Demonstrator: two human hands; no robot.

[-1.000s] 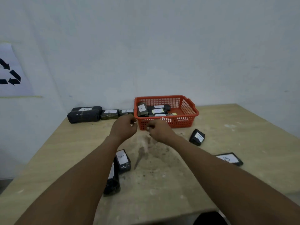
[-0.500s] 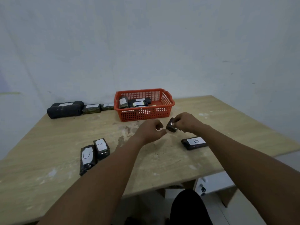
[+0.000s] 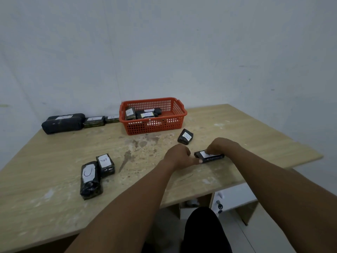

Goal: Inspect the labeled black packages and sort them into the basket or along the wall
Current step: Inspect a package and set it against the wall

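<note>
An orange basket stands at the back of the wooden table with labeled black packages in it. Three more packages line the wall to its left. A small package marked B lies in front of the basket's right end. My right hand grips a flat black package from above as it lies on the table, covering most of its white label. My left hand is curled beside it, thumb tip touching its near left corner.
Two more labeled packages lie side by side at the left front: a long one marked C and a shorter one marked B. The table's right edge runs close behind my right forearm. Below the front edge are a cabinet and floor.
My right hand has let go of the small B package, which now lies by the basket, and has come down onto the flat package. My left hand followed to the right.
</note>
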